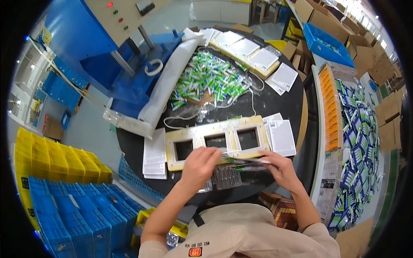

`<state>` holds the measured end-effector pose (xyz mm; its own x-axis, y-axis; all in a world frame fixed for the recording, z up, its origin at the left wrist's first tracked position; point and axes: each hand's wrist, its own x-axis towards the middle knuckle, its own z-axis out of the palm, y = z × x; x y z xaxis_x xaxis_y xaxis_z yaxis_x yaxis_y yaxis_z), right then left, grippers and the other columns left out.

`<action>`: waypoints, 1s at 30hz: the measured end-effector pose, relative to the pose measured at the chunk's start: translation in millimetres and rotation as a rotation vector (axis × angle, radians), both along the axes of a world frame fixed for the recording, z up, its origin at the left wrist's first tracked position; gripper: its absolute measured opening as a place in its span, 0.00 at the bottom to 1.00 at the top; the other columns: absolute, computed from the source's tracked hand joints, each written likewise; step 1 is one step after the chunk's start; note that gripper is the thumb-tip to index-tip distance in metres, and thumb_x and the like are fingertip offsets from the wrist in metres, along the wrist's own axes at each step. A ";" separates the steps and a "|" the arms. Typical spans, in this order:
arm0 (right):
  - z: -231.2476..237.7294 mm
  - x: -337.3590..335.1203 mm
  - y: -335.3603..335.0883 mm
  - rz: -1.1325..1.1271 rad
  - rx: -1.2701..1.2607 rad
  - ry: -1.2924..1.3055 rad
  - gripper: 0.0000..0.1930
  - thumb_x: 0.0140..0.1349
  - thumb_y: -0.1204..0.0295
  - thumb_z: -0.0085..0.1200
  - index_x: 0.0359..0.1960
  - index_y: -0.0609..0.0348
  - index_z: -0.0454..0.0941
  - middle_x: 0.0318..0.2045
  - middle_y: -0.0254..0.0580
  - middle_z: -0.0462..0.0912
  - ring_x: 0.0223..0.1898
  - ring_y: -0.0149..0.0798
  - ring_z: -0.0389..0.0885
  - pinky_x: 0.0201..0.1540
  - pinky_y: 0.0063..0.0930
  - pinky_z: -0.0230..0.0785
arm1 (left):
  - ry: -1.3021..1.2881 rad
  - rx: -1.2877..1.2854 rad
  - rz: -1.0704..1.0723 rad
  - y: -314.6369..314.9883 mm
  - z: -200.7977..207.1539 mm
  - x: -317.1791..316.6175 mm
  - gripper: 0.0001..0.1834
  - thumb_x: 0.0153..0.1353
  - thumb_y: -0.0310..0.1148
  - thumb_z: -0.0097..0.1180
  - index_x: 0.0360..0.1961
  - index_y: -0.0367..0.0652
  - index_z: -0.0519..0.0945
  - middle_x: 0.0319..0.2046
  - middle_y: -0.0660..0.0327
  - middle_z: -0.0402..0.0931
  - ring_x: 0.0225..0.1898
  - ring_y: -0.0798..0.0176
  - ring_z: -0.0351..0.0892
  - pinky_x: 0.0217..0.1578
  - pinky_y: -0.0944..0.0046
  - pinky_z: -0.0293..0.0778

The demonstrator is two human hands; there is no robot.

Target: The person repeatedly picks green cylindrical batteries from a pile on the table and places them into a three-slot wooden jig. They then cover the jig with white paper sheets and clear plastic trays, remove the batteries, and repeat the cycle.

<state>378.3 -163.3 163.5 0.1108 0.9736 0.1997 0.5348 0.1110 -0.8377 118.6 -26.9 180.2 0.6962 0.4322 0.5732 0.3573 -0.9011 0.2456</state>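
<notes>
In front of me on the black round table lies a cream frame (pixel 230 127) with three rectangular openings. My right hand (pixel 279 167) pinches the right end of a thin, flat, shiny sheet (pixel 247 162), seen nearly edge-on above the frame's near edge. At the frame's lower left, my left hand (pixel 201 167) is closed, its fingertips blurred and beside the sheet's left end; what it holds, if anything, is hidden. Clear plastic blister trays (pixel 227 177) lie below the sheet, between my hands. White printed cards are stacked on the left (pixel 155 155) and right (pixel 282 136) of the frame.
Behind the frame is a heap of small green-and-white tubes (pixel 211 79). A second frame (pixel 258 60) bearing cards stands farther back. At left are a blue machine (pixel 133 73) and blue and yellow crates (pixel 81 210). Many packed items (pixel 357 150) fill the right-hand bench.
</notes>
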 end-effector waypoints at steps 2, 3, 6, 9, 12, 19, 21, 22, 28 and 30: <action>11.9 -5.0 -24.2 0.024 -0.070 -0.233 0.15 0.54 0.84 0.63 0.43 0.55 0.87 0.67 0.52 0.75 0.44 0.44 0.89 0.43 0.33 0.81 | 0.132 0.010 -0.126 -5.1 -5.6 31.4 0.18 0.50 0.24 0.62 0.45 0.39 0.83 0.43 0.60 0.82 0.42 0.56 0.82 0.44 0.55 0.75; 15.7 -7.8 -29.2 0.023 -0.050 -0.303 0.16 0.52 0.83 0.64 0.42 0.54 0.88 0.71 0.52 0.69 0.43 0.40 0.89 0.43 0.33 0.81 | 0.140 -0.040 -0.239 -6.8 -5.5 45.9 0.17 0.51 0.25 0.61 0.45 0.40 0.83 0.43 0.60 0.82 0.42 0.57 0.82 0.44 0.56 0.75; 17.5 -8.7 -36.1 -0.043 -0.159 -0.285 0.12 0.55 0.82 0.63 0.40 0.56 0.87 0.58 0.49 0.82 0.42 0.47 0.88 0.42 0.36 0.80 | 0.048 -0.130 -0.444 -10.3 -2.8 78.4 0.16 0.53 0.26 0.64 0.45 0.42 0.84 0.44 0.60 0.82 0.43 0.58 0.83 0.45 0.57 0.76; 5.4 23.1 -59.4 -0.161 -0.140 -0.206 0.09 0.59 0.83 0.60 0.40 0.62 0.86 0.45 0.47 0.86 0.41 0.48 0.88 0.43 0.36 0.80 | -0.177 -0.165 -0.382 -14.0 -4.3 76.0 0.17 0.52 0.27 0.70 0.45 0.43 0.85 0.43 0.60 0.83 0.44 0.56 0.83 0.44 0.57 0.77; -6.7 111.2 -133.0 -0.706 -0.333 -0.006 0.07 0.64 0.71 0.65 0.30 0.60 0.82 0.30 0.32 0.78 0.27 0.28 0.69 0.30 0.24 0.60 | -0.212 -0.323 -0.165 -12.4 -22.2 20.9 0.19 0.48 0.30 0.78 0.42 0.42 0.86 0.38 0.58 0.83 0.37 0.55 0.84 0.37 0.58 0.81; -90.1 258.6 -285.1 -1.553 0.656 0.540 0.15 0.70 0.68 0.61 0.54 0.60 0.77 0.41 0.35 0.79 0.39 0.35 0.82 0.39 0.29 0.74 | 0.570 -0.508 -0.124 -29.1 -118.2 -100.6 0.16 0.49 0.43 0.74 0.32 0.44 0.85 0.35 0.60 0.79 0.39 0.52 0.82 0.39 0.54 0.79; -115.3 217.8 -249.9 -1.628 0.507 0.618 0.16 0.69 0.66 0.60 0.54 0.60 0.78 0.46 0.40 0.80 0.42 0.37 0.82 0.42 0.31 0.75 | 0.599 -0.544 -0.145 -30.8 -137.6 -106.7 0.15 0.49 0.41 0.74 0.32 0.44 0.85 0.36 0.59 0.78 0.41 0.51 0.82 0.41 0.53 0.79; -119.3 185.3 -220.6 -1.606 0.343 0.602 0.17 0.68 0.65 0.59 0.54 0.60 0.78 0.48 0.43 0.81 0.43 0.38 0.83 0.43 0.32 0.75 | 0.632 -0.573 -0.140 -32.0 -143.2 -107.6 0.14 0.50 0.41 0.73 0.31 0.43 0.85 0.36 0.59 0.78 0.40 0.51 0.83 0.41 0.53 0.79; -119.9 -71.0 -22.9 0.227 -0.111 -0.480 0.24 0.46 0.62 0.75 0.45 0.53 0.82 0.40 0.41 0.83 0.49 0.49 0.81 0.48 0.42 0.77 | 0.762 -0.672 -0.143 -24.7 -144.1 -102.4 0.11 0.55 0.38 0.70 0.35 0.43 0.87 0.37 0.59 0.79 0.40 0.49 0.84 0.40 0.51 0.80; -120.4 -92.8 9.3 0.391 -0.229 -0.606 0.22 0.48 0.62 0.74 0.44 0.53 0.82 0.38 0.39 0.82 0.49 0.48 0.82 0.46 0.43 0.76 | 0.766 -0.676 -0.158 -24.6 -143.8 -103.8 0.10 0.57 0.38 0.68 0.35 0.42 0.87 0.38 0.58 0.80 0.39 0.48 0.84 0.40 0.50 0.80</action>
<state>285.6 -154.0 43.0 -0.3162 0.9437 -0.0969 0.8666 0.2458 -0.4343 14.8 -51.5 36.4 0.8491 0.3712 -0.3758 0.5204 -0.7098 0.4747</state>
